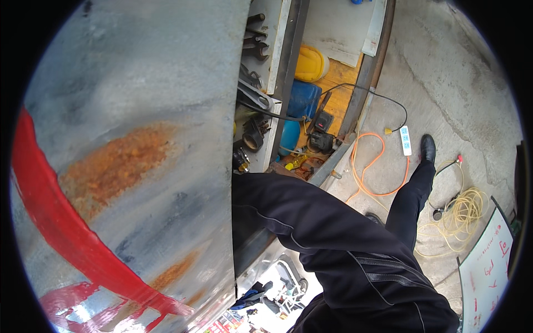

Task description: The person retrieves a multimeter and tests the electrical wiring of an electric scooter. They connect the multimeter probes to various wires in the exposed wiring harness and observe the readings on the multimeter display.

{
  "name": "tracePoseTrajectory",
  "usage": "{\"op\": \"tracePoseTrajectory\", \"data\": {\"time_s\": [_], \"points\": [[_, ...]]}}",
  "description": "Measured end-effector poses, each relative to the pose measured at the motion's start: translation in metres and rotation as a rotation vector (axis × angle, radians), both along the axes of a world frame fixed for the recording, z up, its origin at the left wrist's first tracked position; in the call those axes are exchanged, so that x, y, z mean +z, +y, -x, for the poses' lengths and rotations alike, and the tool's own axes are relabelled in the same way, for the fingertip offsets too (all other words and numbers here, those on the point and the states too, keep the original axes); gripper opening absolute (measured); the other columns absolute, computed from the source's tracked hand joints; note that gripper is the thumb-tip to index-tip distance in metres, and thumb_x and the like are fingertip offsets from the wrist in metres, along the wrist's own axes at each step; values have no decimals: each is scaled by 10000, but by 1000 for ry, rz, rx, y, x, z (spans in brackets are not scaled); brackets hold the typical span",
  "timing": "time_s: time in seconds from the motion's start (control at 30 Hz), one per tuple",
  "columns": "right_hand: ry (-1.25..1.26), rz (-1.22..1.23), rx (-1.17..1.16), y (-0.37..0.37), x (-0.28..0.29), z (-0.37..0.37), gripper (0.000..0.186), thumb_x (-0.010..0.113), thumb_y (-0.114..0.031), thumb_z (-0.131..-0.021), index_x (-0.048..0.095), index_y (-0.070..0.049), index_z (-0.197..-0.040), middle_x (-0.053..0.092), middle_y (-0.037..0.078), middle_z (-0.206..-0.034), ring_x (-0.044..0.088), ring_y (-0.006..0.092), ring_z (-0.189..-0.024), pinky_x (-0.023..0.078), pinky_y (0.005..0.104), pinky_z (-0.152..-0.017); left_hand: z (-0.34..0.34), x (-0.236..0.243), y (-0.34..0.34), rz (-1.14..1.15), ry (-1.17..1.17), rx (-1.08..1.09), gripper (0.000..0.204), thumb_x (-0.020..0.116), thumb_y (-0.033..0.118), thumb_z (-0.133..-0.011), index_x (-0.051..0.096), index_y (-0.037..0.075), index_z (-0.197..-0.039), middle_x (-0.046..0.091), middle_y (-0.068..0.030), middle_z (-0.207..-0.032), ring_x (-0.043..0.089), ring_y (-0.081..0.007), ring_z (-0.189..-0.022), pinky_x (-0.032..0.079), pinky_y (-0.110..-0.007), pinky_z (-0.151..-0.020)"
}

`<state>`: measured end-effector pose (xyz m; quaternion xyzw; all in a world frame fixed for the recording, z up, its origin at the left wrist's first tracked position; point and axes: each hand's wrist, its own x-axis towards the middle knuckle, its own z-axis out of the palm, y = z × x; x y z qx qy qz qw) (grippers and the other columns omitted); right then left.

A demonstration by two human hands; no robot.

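Neither of my hands shows in the picture. A black-clothed limb (333, 222) with pale seams stretches from the lower right to the edge of a grey metal panel (189, 50), where its end is hidden. Whether it is a sleeve or a trouser leg I cannot tell. The panel fills the left side, with rust patches (119, 166) and a red painted band (61, 213). Just past its edge, an open cabinet holds several wrenches (256, 51). Beyond the limb, a black shoe (427, 147) rests on the concrete floor.
A yellow container (311, 64), a blue container (304, 99) and a black power tool (320, 142) sit on an orange-brown board. Across the floor lie a white power strip (406, 141), an orange cord (383, 147) and a coiled pale hose (469, 213). A white board (486, 272) stands right.
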<state>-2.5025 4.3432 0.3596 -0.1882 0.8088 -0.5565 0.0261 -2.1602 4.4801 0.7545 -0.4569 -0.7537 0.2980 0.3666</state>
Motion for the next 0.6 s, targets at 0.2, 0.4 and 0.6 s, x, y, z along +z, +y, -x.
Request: {"op": "tracePoseTrajectory", "data": {"time_s": [0.2, 0.4, 0.6], "points": [[282, 175, 92, 112, 52, -67, 399, 630, -250, -901, 688, -42, -1238, 700, 186, -1229, 696, 363, -1088, 575, 437, -903, -4, 4, 1, 45, 31, 67, 563, 745, 390, -898, 574, 36, -1301, 397, -322, -1537, 328, -462, -1459, 220, -652, -1184], [453, 446, -135, 274, 78, -131, 674, 807, -316, -730, 608, -30, -1307, 642, 258, -1250, 684, 413, -1047, 569, 468, -900, -5, 5, 10, 122, 50, 92, 527, 715, 267, -942, 560, 66, -1404, 435, -294, -1545, 339, -472, -1482, 248, -652, -1192], [185, 415, -320, 369, 53, -217, 738, 867, -323, -583, 544, 65, -1121, 595, 233, -1056, 653, 448, -905, 547, 509, -767, -8, 3, 12, 133, 100, 112, 527, 717, 290, -949, 554, 62, -1396, 474, -256, -1534, 382, -440, -1468, 272, -618, -1200]]}}
